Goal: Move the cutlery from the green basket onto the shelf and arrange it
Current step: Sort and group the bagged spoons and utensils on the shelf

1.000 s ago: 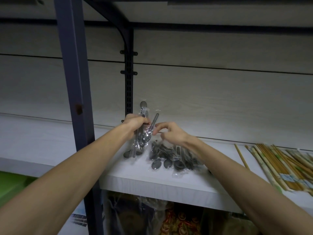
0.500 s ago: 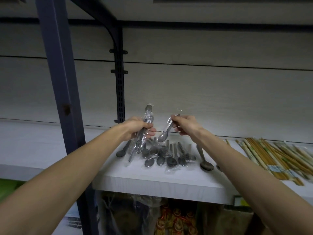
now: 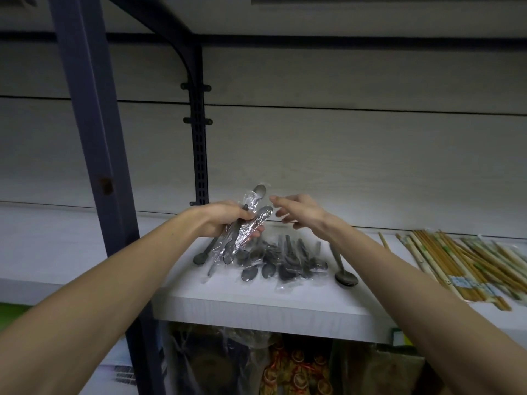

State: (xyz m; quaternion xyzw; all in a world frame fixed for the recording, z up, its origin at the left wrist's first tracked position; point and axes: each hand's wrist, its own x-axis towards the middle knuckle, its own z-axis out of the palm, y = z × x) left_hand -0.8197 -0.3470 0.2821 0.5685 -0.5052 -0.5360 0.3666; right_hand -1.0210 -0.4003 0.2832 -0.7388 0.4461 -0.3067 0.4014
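Observation:
My left hand (image 3: 228, 219) grips a bunch of plastic-wrapped metal spoons (image 3: 252, 220) above the white shelf (image 3: 271, 309); their bowls stick up past my fingers. My right hand (image 3: 296, 210) hovers just right of the bunch with its fingers loose and holds nothing. Below the hands a pile of wrapped spoons (image 3: 282, 260) lies on the shelf. One dark spoon (image 3: 343, 273) lies alone to the right of the pile and another spoon (image 3: 204, 253) lies to its left. Only a sliver of green (image 3: 8, 312) shows at the far left edge.
Bundles of wooden chopsticks (image 3: 462, 266) lie on the shelf at the right. A dark metal upright (image 3: 94, 166) stands in front at the left, and a slotted bracket rail (image 3: 199, 155) runs up the back wall. Bagged goods (image 3: 285, 366) fill the shelf below.
My right hand held one wrapped spoon half a second ago; now it holds nothing and sits next to the bunch in my left hand, which has another spoon in it.

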